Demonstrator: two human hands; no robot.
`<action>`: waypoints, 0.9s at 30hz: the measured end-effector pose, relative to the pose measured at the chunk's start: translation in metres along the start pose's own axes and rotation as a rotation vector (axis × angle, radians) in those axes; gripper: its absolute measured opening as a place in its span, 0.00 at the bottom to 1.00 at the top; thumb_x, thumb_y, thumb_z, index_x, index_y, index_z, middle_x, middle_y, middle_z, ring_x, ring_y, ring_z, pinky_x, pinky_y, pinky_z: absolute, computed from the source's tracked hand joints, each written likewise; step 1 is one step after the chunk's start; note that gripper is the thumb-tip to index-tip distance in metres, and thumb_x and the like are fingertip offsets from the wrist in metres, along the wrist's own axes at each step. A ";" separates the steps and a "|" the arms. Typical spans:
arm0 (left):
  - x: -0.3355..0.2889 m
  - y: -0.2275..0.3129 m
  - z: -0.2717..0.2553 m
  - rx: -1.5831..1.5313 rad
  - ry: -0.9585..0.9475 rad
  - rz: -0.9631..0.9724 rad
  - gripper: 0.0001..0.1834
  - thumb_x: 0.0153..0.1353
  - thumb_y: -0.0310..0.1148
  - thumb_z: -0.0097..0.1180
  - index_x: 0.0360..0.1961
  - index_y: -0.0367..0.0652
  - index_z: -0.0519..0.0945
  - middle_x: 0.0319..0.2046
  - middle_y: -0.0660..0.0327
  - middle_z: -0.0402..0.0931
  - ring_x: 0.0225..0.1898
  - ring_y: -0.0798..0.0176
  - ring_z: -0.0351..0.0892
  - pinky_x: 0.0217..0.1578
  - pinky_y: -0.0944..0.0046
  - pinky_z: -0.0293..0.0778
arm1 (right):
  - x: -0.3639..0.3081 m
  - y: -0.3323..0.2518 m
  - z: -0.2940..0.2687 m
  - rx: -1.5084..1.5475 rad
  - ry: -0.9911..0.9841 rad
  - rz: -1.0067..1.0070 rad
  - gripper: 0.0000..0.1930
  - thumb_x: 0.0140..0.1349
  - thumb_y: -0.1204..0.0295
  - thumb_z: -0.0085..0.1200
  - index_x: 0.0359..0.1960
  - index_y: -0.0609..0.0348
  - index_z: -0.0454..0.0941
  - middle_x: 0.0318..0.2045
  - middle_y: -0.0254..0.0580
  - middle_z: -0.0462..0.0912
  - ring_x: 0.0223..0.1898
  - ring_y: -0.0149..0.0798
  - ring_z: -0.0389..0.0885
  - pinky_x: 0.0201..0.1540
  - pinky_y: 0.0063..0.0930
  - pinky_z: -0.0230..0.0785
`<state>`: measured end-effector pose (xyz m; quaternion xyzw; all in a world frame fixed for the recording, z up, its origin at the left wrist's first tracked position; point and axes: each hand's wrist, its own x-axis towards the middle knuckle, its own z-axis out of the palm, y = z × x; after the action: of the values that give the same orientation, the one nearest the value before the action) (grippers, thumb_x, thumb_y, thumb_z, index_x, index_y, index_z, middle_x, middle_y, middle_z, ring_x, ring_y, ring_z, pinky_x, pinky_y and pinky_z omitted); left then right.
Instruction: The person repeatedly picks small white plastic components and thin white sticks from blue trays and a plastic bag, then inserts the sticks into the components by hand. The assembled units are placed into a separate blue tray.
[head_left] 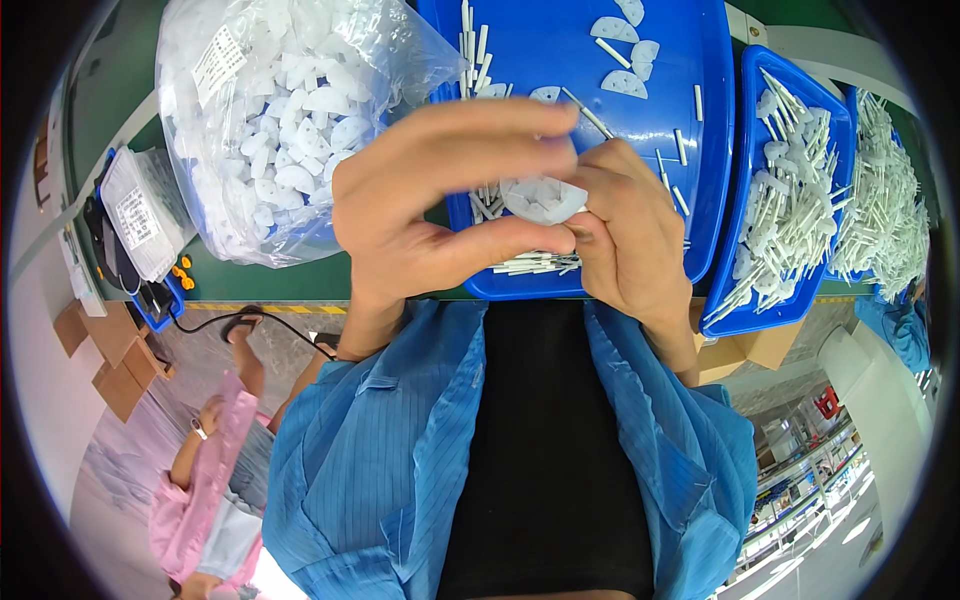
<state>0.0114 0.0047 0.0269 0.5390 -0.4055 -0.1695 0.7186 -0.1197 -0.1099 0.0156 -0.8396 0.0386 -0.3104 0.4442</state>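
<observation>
A white translucent half-round plastic piece [543,200] is between my hands, over the near part of a large blue tray [715,200]. My right hand [635,230] pinches its right end between thumb and bent fingers. Around its left side curves my left hand [430,190], fingers stretched and slightly blurred, thumb apart below and close to the piece's lower edge. Beneath them in the tray lie thin white rods [535,263], partly covered by my hands. More half-round pieces [624,84] and loose rods are scattered toward the tray's far side.
At left, a clear plastic bag [215,190] bulges with half-round pieces. Two smaller blue trays on the right hold piled rod assemblies [785,200]. A white labelled box [145,215] and small orange parts [182,272] are far left. Another person in pink [215,470] is lower left.
</observation>
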 end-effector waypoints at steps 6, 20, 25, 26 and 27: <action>-0.003 -0.011 -0.026 0.185 -0.261 0.110 0.24 0.37 0.25 0.79 0.36 0.31 0.81 0.36 0.43 0.84 0.38 0.51 0.88 0.40 0.60 0.85 | 0.003 0.000 -0.016 -0.150 -0.081 -0.008 0.14 0.50 0.76 0.65 0.40 0.62 0.81 0.31 0.43 0.79 0.28 0.42 0.74 0.29 0.29 0.66; 0.003 -0.008 -0.014 0.338 -0.234 0.164 0.18 0.44 0.26 0.74 0.37 0.30 0.85 0.39 0.45 0.84 0.40 0.52 0.87 0.42 0.62 0.82 | -0.002 -0.017 -0.008 0.102 -0.082 0.331 0.08 0.56 0.81 0.60 0.38 0.64 0.78 0.18 0.39 0.77 0.16 0.33 0.77 0.20 0.24 0.66; 0.008 -0.008 -0.014 0.276 -0.272 0.180 0.19 0.44 0.27 0.75 0.38 0.32 0.85 0.39 0.45 0.84 0.39 0.53 0.86 0.40 0.63 0.82 | -0.002 -0.018 -0.013 0.149 -0.125 0.350 0.08 0.58 0.81 0.59 0.39 0.63 0.78 0.18 0.40 0.77 0.16 0.34 0.76 0.20 0.26 0.65; 0.006 -0.010 -0.014 0.267 -0.260 0.191 0.19 0.44 0.28 0.75 0.38 0.32 0.85 0.39 0.45 0.84 0.39 0.53 0.86 0.40 0.63 0.81 | -0.003 -0.018 -0.014 0.151 -0.135 0.352 0.07 0.58 0.81 0.59 0.39 0.63 0.78 0.18 0.40 0.77 0.16 0.34 0.76 0.20 0.26 0.64; 0.004 -0.011 -0.014 0.257 -0.248 0.203 0.19 0.43 0.28 0.75 0.38 0.32 0.85 0.39 0.46 0.84 0.39 0.53 0.86 0.40 0.63 0.81 | -0.003 -0.017 -0.015 0.148 -0.131 0.350 0.08 0.58 0.81 0.59 0.39 0.63 0.78 0.19 0.40 0.77 0.17 0.35 0.76 0.20 0.27 0.64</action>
<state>0.0266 0.0065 0.0178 0.5576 -0.5615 -0.1082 0.6017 -0.1337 -0.1091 0.0334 -0.8034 0.1321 -0.1752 0.5535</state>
